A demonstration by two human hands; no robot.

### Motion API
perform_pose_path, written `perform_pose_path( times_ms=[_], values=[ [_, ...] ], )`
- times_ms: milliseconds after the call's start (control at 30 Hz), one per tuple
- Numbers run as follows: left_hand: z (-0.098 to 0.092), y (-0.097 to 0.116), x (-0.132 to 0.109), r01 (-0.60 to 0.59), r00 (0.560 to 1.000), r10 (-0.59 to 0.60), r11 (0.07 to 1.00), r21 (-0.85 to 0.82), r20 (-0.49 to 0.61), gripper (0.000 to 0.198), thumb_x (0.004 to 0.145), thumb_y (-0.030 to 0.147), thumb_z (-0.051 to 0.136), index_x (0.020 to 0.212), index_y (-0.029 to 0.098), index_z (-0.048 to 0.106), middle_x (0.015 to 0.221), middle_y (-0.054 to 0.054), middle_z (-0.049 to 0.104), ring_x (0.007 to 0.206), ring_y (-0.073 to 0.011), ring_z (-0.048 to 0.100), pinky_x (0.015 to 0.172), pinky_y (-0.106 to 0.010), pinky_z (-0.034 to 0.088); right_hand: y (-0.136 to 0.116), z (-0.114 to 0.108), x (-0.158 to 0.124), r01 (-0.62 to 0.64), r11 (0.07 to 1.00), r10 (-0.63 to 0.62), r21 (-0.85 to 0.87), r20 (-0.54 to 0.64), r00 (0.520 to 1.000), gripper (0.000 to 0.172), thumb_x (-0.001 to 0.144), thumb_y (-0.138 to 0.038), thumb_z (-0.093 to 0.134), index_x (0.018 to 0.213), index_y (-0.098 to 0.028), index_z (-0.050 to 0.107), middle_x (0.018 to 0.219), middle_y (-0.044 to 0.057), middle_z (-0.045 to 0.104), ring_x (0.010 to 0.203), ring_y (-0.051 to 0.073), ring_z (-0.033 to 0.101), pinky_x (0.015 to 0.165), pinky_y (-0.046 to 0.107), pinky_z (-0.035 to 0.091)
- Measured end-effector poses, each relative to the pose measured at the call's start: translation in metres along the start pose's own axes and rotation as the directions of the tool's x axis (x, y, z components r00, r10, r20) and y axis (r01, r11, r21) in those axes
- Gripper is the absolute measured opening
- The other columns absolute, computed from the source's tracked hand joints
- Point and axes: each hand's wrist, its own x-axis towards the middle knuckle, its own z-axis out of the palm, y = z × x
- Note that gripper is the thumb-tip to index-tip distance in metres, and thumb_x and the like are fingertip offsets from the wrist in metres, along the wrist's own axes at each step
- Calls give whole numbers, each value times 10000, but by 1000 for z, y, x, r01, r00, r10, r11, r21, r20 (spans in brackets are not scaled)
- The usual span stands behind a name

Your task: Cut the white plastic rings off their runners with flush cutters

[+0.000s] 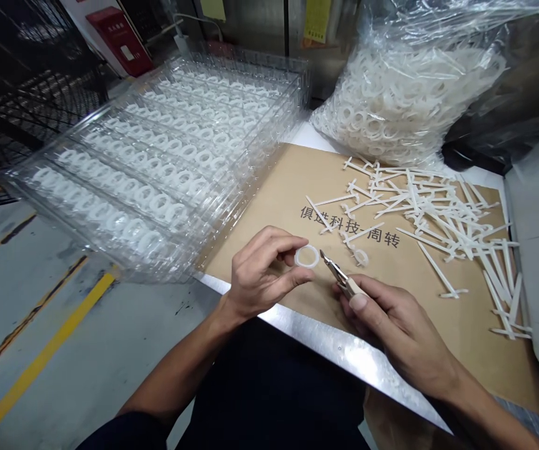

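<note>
My left hand pinches a small white plastic ring between thumb and fingers, just above the brown cardboard sheet. My right hand is closed round a small pair of cutting pliers, whose metal tip points at the ring from the right, almost touching it. A second white ring lies on the cardboard just beyond the pliers' tip.
Stacked clear plastic trays filled with white rings sit at the left. A clear bag of uncut ring parts stands at the back right. Several cut-off white sprue sticks litter the cardboard. The metal table edge runs diagonally in front of me.
</note>
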Motion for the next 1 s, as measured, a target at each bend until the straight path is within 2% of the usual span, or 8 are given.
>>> perform_pose_path(
  times_ms=[200, 433, 567, 700, 800, 867, 933, 1000],
  values=[
    [0, 0, 0, -2, 1000, 2, 1000, -16, -1, 343, 896, 438, 810, 1077, 161, 718, 856, -41, 683, 720, -122, 629, 627, -245, 532, 0, 0, 0, -7, 1000, 7, -5, 4, 1000, 427, 1090, -564, 469, 910, -210, 626, 762, -16, 489, 655, 141, 442, 580, 271, 380],
    [0, -1, -1, 22, 1000, -22, 1000, -13, 17, 339, 908, 452, 795, 1087, 174, 719, 853, -42, 684, 721, -132, 631, 632, -258, 532, -2, 0, 1, -7, 1000, 7, 30, 11, 1000, 400, 1091, -544, 484, 949, -205, 642, 763, -17, 500, 650, 137, 443, 569, 260, 377],
    [-2, -1, -3, 70, 997, -69, 997, -27, 25, 319, 893, 367, 830, 1120, 175, 715, 898, -43, 683, 736, -126, 618, 663, -256, 536, -2, 2, 2, 6, 998, -7, 64, 18, 1000, 382, 1091, -526, 488, 978, -194, 638, 758, -17, 503, 633, 133, 433, 557, 255, 376],
    [-4, 1, 7, 178, 983, -177, 984, -26, 42, 213, 928, 262, 780, 1118, 185, 719, 944, -49, 678, 798, -140, 639, 720, -272, 535, -1, 5, 5, 35, 996, -37, 81, 17, 999, 369, 1088, -497, 485, 895, -197, 585, 693, -23, 499, 604, 137, 445, 544, 259, 373],
    [1, 10, 35, 157, 987, -155, 987, -39, 38, 218, 937, 266, 757, 1144, 201, 732, 938, -41, 671, 837, -152, 642, 768, -292, 531, -1, 5, 8, 68, 996, -67, 58, -15, 998, 379, 1080, -488, 491, 826, -210, 536, 653, -26, 508, 577, 139, 457, 532, 262, 362],
    [11, 18, 67, 97, 995, -97, 994, -55, -7, 211, 940, 291, 748, 1131, 202, 741, 930, -34, 679, 827, -146, 633, 770, -290, 524, -2, 5, 9, 93, 995, -92, 34, -35, 995, 392, 1073, -490, 496, 794, -215, 511, 640, -27, 506, 569, 140, 464, 530, 264, 353],
    [27, 23, 113, 28, 996, -31, 998, -49, -79, 188, 944, 307, 734, 1093, 195, 754, 931, -31, 694, 805, -137, 619, 762, -285, 515, -2, 5, 9, 114, 993, -113, 10, -44, 993, 401, 1067, -485, 501, 770, -216, 498, 639, -26, 509, 575, 142, 474, 538, 266, 354],
    [48, 22, 170, -43, 990, 43, 999, 1, -135, 178, 941, 298, 728, 1073, 185, 767, 951, -36, 707, 804, -136, 610, 763, -287, 510, -3, 4, 10, 135, 991, -136, -17, -46, 990, 398, 1061, -466, 504, 754, -211, 503, 655, -19, 525, 596, 145, 488, 555, 267, 362]
  ],
)
